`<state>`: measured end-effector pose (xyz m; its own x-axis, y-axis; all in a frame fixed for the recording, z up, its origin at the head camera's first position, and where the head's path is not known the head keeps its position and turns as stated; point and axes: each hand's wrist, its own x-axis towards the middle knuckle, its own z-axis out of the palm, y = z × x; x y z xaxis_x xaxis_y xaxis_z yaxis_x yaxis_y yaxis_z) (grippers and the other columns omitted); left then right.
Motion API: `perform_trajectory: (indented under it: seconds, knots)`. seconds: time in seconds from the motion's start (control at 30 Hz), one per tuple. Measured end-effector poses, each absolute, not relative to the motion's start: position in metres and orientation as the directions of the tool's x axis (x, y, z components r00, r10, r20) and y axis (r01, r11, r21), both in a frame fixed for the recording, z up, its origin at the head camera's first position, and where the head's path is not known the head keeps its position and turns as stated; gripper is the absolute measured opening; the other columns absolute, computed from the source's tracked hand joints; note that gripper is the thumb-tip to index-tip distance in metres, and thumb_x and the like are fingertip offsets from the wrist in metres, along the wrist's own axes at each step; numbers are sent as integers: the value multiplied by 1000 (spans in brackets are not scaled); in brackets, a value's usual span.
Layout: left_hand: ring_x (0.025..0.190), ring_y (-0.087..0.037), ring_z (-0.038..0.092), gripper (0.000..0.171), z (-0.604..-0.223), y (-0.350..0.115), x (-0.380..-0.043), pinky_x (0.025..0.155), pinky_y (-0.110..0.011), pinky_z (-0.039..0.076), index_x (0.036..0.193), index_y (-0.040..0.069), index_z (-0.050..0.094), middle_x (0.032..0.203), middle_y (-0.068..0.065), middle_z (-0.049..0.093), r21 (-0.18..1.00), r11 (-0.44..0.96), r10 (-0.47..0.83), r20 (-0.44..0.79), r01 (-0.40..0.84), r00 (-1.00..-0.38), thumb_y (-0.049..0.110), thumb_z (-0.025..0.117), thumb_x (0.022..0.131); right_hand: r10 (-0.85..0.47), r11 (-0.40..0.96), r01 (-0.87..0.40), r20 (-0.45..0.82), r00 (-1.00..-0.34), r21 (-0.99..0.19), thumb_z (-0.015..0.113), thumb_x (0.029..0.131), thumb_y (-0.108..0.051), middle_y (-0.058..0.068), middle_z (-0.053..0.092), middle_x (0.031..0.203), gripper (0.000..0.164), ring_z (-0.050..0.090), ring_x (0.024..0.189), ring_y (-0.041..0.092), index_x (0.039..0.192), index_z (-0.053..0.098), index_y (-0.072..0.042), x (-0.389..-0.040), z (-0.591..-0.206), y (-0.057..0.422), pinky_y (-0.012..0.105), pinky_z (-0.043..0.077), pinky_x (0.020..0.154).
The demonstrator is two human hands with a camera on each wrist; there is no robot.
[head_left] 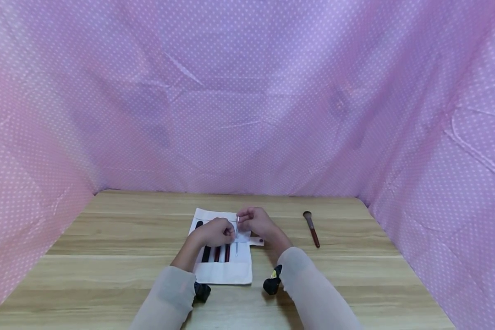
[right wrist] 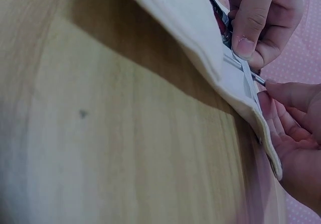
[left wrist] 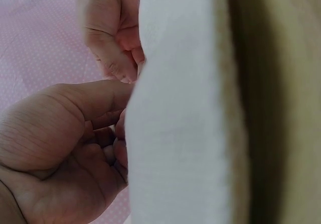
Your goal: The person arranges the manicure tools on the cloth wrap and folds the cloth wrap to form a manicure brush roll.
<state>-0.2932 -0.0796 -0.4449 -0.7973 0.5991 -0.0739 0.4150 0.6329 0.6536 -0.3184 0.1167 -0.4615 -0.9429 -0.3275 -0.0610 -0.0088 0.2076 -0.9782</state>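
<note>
A white cloth brush roll (head_left: 224,273) lies unfolded on the table, with several dark-handled and red-handled tools (head_left: 217,254) side by side in it. Over its right part, my right hand (head_left: 257,222) pinches a thin silver rod-like tool (right wrist: 258,78) near one end. That tool passes beneath a narrow white band (right wrist: 247,72) across the roll. My left hand (head_left: 217,231) is just to the left, pinching the band between thumb and finger, as the right wrist view shows. In the left wrist view the cloth hides the fingertips of both hands.
A makeup brush (head_left: 311,229) with a reddish-brown handle lies on the wooden table (head_left: 354,275), right of the roll. A small tab (head_left: 257,241) with a dark snap sticks out from the roll's right edge. Pink dotted fabric (head_left: 247,114) hangs behind and at both sides.
</note>
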Motion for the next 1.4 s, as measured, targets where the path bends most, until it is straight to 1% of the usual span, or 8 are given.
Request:
perform_trajectory:
  seconds: [0.13, 0.37, 0.57, 0.83, 1.07, 1.17, 1.3, 1.4]
  knots:
    - [69, -12, 52, 17, -443, -80, -293, 68, -30, 45, 82, 10, 68, 73, 3, 57, 654, 633, 598, -72, 414, -798, 2, 65, 96, -343, 256, -49, -43, -938, -965, 67, 84, 16, 12, 70, 93, 29, 68, 85, 19, 111, 67, 9, -319, -461, 118, 26, 56, 76]
    - [66, -11, 51, 17, -442, -80, -293, 66, -30, 44, 82, 11, 69, 71, 4, 56, 658, 636, 593, -82, 403, -801, 4, 65, 97, -388, 328, -90, -47, -921, -941, 73, 85, 11, 12, 73, 91, 23, 66, 78, 12, 108, 71, 8, -317, -458, 122, 23, 53, 71]
    - [65, -11, 51, 16, -443, -81, -293, 65, -28, 44, 83, 11, 70, 70, 4, 56, 660, 641, 585, -89, 392, -806, 4, 65, 97, -443, 405, -147, -53, -895, -903, 76, 85, 6, 7, 74, 88, 20, 64, 79, 10, 105, 75, 3, -319, -459, 125, 24, 53, 73]
    - [68, -11, 52, 16, -445, -80, -291, 67, -30, 45, 83, 11, 69, 73, 4, 57, 663, 638, 584, -85, 392, -808, 2, 65, 96, -483, 452, -173, -77, -872, -875, 77, 86, 4, 8, 74, 88, 19, 63, 79, 9, 104, 76, 1, -316, -457, 126, 23, 51, 73]
    - [66, -12, 51, 17, -444, -79, -289, 65, -29, 43, 82, 11, 69, 70, 4, 55, 657, 651, 575, -101, 379, -812, 3, 65, 97, -456, 485, -191, -60, -888, -853, 69, 95, -3, 5, 71, 94, 19, 64, 82, 13, 114, 73, 0, -311, -446, 138, 27, 54, 73]
    - [66, -12, 51, 17, -444, -78, -288, 65, -30, 43, 82, 12, 69, 71, 3, 55, 661, 659, 562, -115, 360, -819, 4, 65, 98, -416, 499, -203, -27, -909, -843, 66, 98, -7, 5, 69, 96, 19, 64, 85, 15, 116, 71, -1, -309, -438, 149, 29, 53, 75]
    - [66, -13, 52, 18, -443, -77, -287, 64, -30, 44, 82, 12, 68, 71, 3, 56, 662, 666, 551, -124, 345, -825, 6, 65, 98, -390, 488, -269, 68, -918, -830, 66, 99, -9, 7, 71, 98, 22, 64, 89, 16, 116, 69, 3, -305, -427, 167, 28, 53, 77]
    - [66, -13, 51, 18, -444, -77, -286, 63, -30, 44, 82, 12, 69, 72, 2, 57, 660, 664, 553, -118, 350, -825, 6, 65, 98, -376, 479, -293, 109, -920, -828, 66, 99, -10, 9, 70, 98, 23, 63, 87, 16, 117, 68, 5, -304, -419, 183, 28, 53, 75]
